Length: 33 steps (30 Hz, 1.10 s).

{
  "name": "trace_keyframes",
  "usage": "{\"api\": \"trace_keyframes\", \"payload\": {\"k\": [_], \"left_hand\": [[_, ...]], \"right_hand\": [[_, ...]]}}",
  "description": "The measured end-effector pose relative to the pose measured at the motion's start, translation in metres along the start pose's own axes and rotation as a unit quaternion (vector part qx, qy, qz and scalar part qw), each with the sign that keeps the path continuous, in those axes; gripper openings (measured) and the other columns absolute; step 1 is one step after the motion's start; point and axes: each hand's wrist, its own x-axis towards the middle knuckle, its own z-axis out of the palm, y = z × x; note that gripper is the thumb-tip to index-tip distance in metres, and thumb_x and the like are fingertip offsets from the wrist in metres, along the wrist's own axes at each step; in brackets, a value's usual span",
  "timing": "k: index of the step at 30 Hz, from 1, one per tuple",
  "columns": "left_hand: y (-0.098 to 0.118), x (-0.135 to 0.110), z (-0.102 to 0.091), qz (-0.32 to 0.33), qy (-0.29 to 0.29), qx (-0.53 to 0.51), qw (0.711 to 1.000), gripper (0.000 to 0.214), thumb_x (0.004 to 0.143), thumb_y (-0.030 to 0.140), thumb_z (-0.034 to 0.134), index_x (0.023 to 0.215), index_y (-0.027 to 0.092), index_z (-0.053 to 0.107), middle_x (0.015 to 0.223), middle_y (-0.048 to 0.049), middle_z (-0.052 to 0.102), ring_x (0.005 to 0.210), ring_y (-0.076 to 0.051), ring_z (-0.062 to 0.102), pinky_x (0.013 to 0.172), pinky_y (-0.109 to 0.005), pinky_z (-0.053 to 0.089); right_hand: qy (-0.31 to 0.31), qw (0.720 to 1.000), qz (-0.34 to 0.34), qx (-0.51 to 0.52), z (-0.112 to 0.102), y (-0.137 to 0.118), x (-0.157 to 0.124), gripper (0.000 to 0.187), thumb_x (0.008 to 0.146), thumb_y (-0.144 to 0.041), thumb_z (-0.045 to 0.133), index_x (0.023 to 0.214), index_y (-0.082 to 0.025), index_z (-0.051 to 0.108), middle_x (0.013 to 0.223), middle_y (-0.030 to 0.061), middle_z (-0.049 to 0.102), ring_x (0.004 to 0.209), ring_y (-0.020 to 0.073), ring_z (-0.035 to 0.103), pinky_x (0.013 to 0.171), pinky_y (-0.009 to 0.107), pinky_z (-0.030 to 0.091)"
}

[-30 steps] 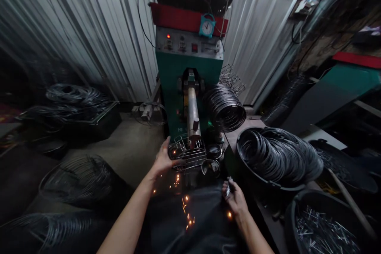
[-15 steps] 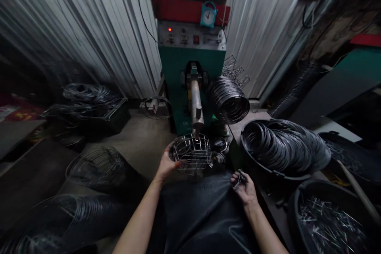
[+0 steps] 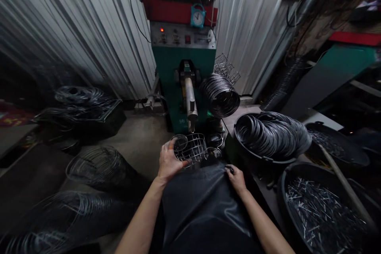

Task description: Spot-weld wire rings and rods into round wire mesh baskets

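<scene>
My left hand (image 3: pixel 170 162) grips a small round wire basket (image 3: pixel 195 147) by its left side, thumb in front and fingers over the rim. The basket is tilted, below the tip of the metal arm (image 3: pixel 190 97) that juts from a green machine (image 3: pixel 162 71). My right hand (image 3: pixel 236 178) is closed at the right edge of the dark apron (image 3: pixel 205 202) on my lap; what its fingers hold is hidden. Round metal pieces (image 3: pixel 214 141) lie just right of the basket.
On the right stand a tub of wire rings (image 3: pixel 274 139) and a tub of short metal rods (image 3: pixel 321 210). A wire coil (image 3: pixel 222 95) hangs beside the machine. To the left are a bin of wire rings (image 3: pixel 86 105) and large wire coils (image 3: pixel 95 166). A blue clock (image 3: pixel 198 16) hangs above the control panel.
The basket has tilted in my left hand. My right hand has turned over and come in to the apron's edge; the short metal pieces seen in it before are now hidden. The view has shifted right.
</scene>
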Motion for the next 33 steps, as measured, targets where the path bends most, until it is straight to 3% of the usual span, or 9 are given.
{"api": "trace_keyframes", "payload": {"k": [4, 7, 10, 17, 20, 23, 25, 33], "left_hand": [[0.011, -0.001, 0.002, 0.009, -0.016, 0.055, 0.998, 0.083, 0.051, 0.038, 0.077, 0.125, 0.021, 0.043, 0.121, -0.0105, 0.05, 0.115, -0.031, 0.045, 0.098, -0.044, 0.037], [0.017, -0.003, 0.007, 0.036, -0.042, 0.08, 0.995, 0.083, 0.052, 0.036, 0.076, 0.126, 0.021, 0.042, 0.122, -0.011, 0.05, 0.116, -0.03, 0.043, 0.1, -0.043, 0.034], [0.022, -0.006, 0.013, 0.062, -0.063, 0.097, 0.991, 0.081, 0.053, 0.035, 0.075, 0.126, 0.023, 0.042, 0.123, -0.011, 0.049, 0.115, -0.03, 0.043, 0.1, -0.043, 0.032], [0.029, -0.011, 0.018, 0.044, -0.098, 0.123, 0.987, 0.083, 0.053, 0.031, 0.073, 0.129, 0.021, 0.04, 0.122, -0.0119, 0.049, 0.115, -0.031, 0.042, 0.098, -0.043, 0.032], [0.029, -0.011, 0.018, 0.04, -0.112, 0.12, 0.986, 0.083, 0.053, 0.032, 0.072, 0.129, 0.021, 0.039, 0.123, -0.0117, 0.048, 0.115, -0.03, 0.042, 0.098, -0.043, 0.031], [0.028, -0.01, 0.017, 0.035, -0.128, 0.107, 0.985, 0.085, 0.053, 0.031, 0.072, 0.13, 0.019, 0.038, 0.123, -0.0123, 0.047, 0.116, -0.031, 0.041, 0.098, -0.043, 0.032], [0.028, -0.009, 0.016, 0.03, -0.134, 0.099, 0.986, 0.086, 0.053, 0.031, 0.072, 0.13, 0.018, 0.038, 0.124, -0.0127, 0.047, 0.117, -0.03, 0.04, 0.099, -0.042, 0.033], [0.036, -0.009, 0.012, 0.029, -0.128, 0.102, 0.986, 0.086, 0.052, 0.031, 0.073, 0.129, 0.018, 0.038, 0.123, -0.0123, 0.047, 0.116, -0.03, 0.042, 0.098, -0.042, 0.033]], "right_hand": [[-0.142, 0.98, -0.121, -0.062, -0.005, -0.064, 0.022, 0.018, 0.074, -0.028, 0.061, 0.091, -0.024, 0.067, 0.088, 0.0026, 0.07, 0.083, 0.0217, 0.065, 0.076, 0.032, 0.048], [-0.231, 0.952, -0.121, -0.16, 0.001, -0.12, 0.042, 0.03, 0.066, -0.016, 0.067, 0.095, -0.024, 0.062, 0.078, -0.0013, 0.068, 0.074, 0.0189, 0.063, 0.065, 0.024, 0.044], [-0.264, 0.942, -0.096, -0.185, 0.019, -0.149, 0.055, 0.026, 0.061, -0.011, 0.069, 0.083, -0.02, 0.059, 0.071, -0.0019, 0.063, 0.067, 0.0167, 0.06, 0.057, 0.021, 0.039], [-0.127, 0.987, -0.083, -0.052, 0.06, -0.131, 0.034, 0.012, 0.068, -0.013, 0.057, 0.077, -0.02, 0.06, 0.066, -0.0034, 0.06, 0.063, 0.0143, 0.056, 0.058, 0.022, 0.041], [-0.181, 0.979, -0.096, 0.006, 0.059, -0.122, 0.027, 0.016, 0.072, -0.013, 0.052, 0.08, -0.019, 0.065, 0.07, -0.0015, 0.065, 0.068, 0.0154, 0.061, 0.062, 0.023, 0.045], [-0.252, 0.958, -0.136, -0.005, 0.049, -0.122, 0.03, 0.021, 0.074, -0.012, 0.053, 0.085, -0.019, 0.07, 0.08, 0.0014, 0.069, 0.078, 0.0175, 0.064, 0.071, 0.026, 0.048], [-0.268, 0.949, -0.164, -0.016, 0.043, -0.122, 0.033, 0.022, 0.074, -0.011, 0.055, 0.087, -0.019, 0.071, 0.085, 0.0029, 0.07, 0.082, 0.0184, 0.064, 0.075, 0.028, 0.048], [-0.186, 0.973, -0.14, 0.006, 0.053, -0.117, 0.027, 0.027, 0.071, -0.008, 0.054, 0.087, -0.02, 0.073, 0.085, 0.0038, 0.072, 0.082, 0.0204, 0.066, 0.076, 0.031, 0.05]]}}
